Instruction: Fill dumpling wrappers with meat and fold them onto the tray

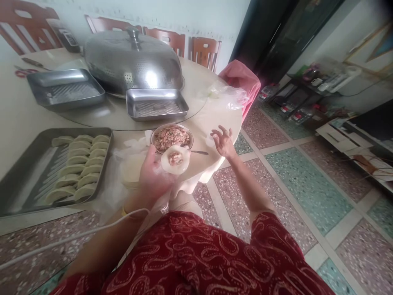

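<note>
Here's the round wrapper (182, 164), lying flat on the fingertips of the left hand (153, 172), a lump of meat filling (175, 158) at its middle. It looks soft: tilt those fingers and the lump could slide off, or the edge sag. Right behind sits the bowl (192, 142), a spoon handle (200, 153) jutting out. Over right, the right hand (224, 144) hovers empty, fingers spread. Far left, folded dumplings (97, 160) lie close in the tray (30, 182); crowding could make them stick.
</note>
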Available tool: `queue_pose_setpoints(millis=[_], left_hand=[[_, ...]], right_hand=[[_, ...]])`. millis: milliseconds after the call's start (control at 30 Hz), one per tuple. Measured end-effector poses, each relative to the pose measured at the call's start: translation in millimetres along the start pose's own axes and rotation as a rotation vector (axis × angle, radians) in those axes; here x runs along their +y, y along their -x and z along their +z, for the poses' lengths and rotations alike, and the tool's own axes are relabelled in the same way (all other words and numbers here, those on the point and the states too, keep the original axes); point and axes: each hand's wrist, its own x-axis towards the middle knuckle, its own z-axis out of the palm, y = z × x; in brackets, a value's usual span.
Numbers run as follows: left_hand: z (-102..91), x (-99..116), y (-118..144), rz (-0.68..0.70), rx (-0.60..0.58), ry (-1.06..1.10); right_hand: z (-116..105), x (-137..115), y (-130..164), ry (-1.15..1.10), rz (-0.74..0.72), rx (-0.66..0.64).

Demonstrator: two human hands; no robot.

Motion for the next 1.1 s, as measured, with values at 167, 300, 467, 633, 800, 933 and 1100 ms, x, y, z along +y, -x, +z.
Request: queue_pose_setpoints(millis=[167, 300, 467, 633, 800, 933, 1100], left_hand=[[1.5, -1, -2, 0.027, -0.017, 0.039], [5.9, -3, -2, -0.008, 0.011, 0.039], [6.0, -8, 0, -0.007, -0.051, 0.062], [3.9, -11, 2, -0.026, -0.103, 0.08], [6.4, -8, 7, -0.02, -0.133, 0.093], [4.9, -4, 10, -0.033, -0.136, 0.092], [-1.0, 1, 10, 0.011, -0.151, 0.094]], right_hand=[[-21, -18, 5, -0.132, 0.021, 0.107], [-50, -71, 18, -0.461, -0.067, 0.195], [-61, -131, 26, -0.581, -0.356, 0.03], [-52, -146, 19, -0.53, -0.411, -0.133], [-53, -164, 20, -0.523, -0.499, -0.216], [-49, -172, 24, -0.455, -0.552, -0.121], [-34, -173, 35, -0.291, -0.645, 0.041]])
